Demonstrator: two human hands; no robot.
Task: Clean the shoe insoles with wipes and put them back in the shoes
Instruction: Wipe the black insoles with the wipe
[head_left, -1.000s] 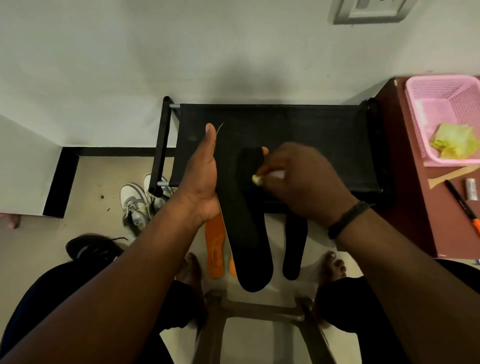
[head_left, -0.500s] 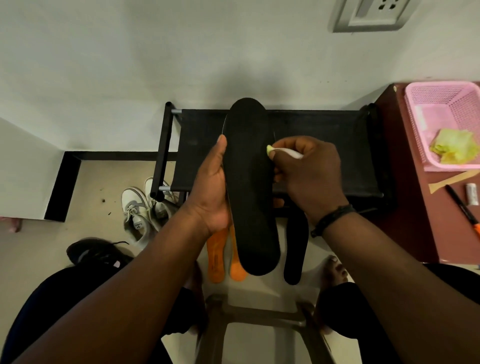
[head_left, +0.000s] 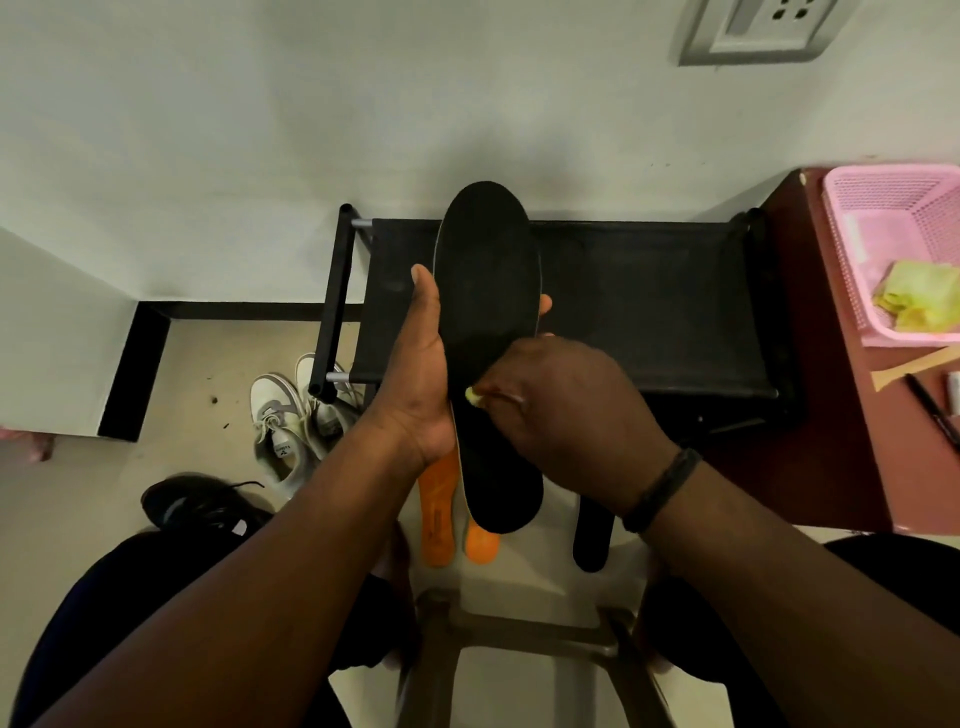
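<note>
Two hands meet on one black insole (head_left: 488, 332), which I see held up lengthwise in front of me, toe end pointing away and heel end toward my knees. My left hand (head_left: 421, 374) grips it along its left edge, thumb lying straight up the rim and fingertips showing past the far right edge. My right hand (head_left: 561, 410) is curled over the lower half of the insole, pinching a small yellowish wipe (head_left: 474, 396) against the black surface just beside the left palm. A dark band (head_left: 662, 488) sits on the right wrist. Below the hands, two orange insoles (head_left: 436, 519) lie side by side on the floor, partly hidden under the heel of the one I hold, and another black insole (head_left: 592, 535) lies just right of them, under my right wrist. Beyond both hands stands a black shoe rack (head_left: 649, 306) against the wall. Left of my left forearm, a pair of white sneakers (head_left: 283, 431) sits half under the rack, with a black shoe (head_left: 200, 506) nearer to me. Far to the right of my right hand, a pink basket (head_left: 893, 244) with crumpled yellow wipes (head_left: 919, 304) in it rests on a reddish table (head_left: 831, 415).
</note>
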